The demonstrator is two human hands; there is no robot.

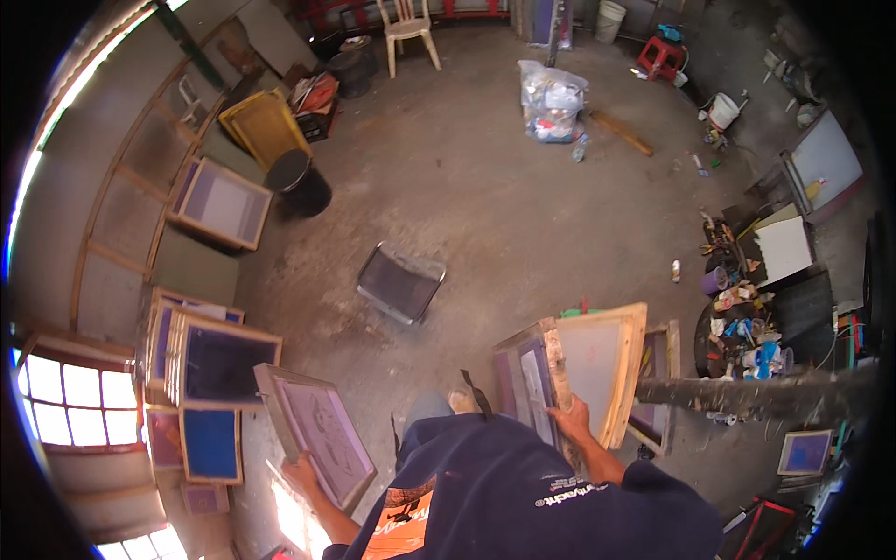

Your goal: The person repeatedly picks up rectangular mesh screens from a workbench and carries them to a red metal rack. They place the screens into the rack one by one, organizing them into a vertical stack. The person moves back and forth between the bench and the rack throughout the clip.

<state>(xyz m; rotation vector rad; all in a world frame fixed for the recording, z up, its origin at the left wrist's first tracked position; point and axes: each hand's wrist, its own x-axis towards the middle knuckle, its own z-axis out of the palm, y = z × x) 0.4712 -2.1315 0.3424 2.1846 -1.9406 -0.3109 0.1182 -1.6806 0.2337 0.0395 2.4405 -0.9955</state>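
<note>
A wood-framed printing screen (315,420) with purple mesh and a dark design is tilted at my left side. My left hand (301,474) grips it by its outer lower edge, fingers closed round the wood. On my right, my right hand (571,418) is closed on the worn wooden edge of a second printing screen (532,369), which stands nearly upright. Right beside that one leans a larger screen with a pale wood frame (597,359) and greyish mesh. The undersides of both held screens are hidden.
More framed screens (229,359) lean against the left wall, one with blue mesh (212,443). A black chair-like piece (403,283) lies on the concrete floor ahead. A black bucket (301,182) stands farther left. A dark post (775,392) and a cluttered round table (747,336) are at right.
</note>
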